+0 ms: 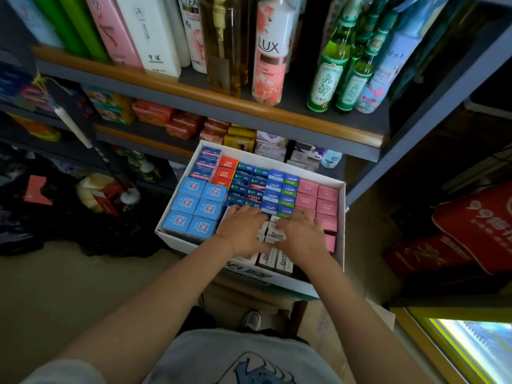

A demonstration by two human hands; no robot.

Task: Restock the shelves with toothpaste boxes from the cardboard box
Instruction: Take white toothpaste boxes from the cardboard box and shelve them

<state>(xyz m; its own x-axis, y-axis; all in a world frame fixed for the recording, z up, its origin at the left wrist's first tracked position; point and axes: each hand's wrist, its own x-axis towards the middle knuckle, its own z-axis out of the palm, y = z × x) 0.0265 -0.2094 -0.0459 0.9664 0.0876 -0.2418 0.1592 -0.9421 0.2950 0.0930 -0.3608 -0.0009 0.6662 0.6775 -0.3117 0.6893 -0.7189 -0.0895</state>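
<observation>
My left hand (pixel 243 231) and right hand (pixel 300 234) flat, fingers spread, on white boxes (pixel 275 235) in the carton (pixel 342 217), blue boxes (pixel 194 206) left, pink boxes (pixel 318 199) right, shelf (pixel 249 112) of bottles (pixel 273 51) above

packed tight inside cardboard box (pixel 343 217), toothpaste boxes (pixel 210 209) end-up, touching, no gaps between rows. open from above only. wooden-edged shelf (pixel 249 106) overhangs far end (bottles (pixel 270 51) on top). both hands over white boxes (pixel 277 236) at near side.
</observation>
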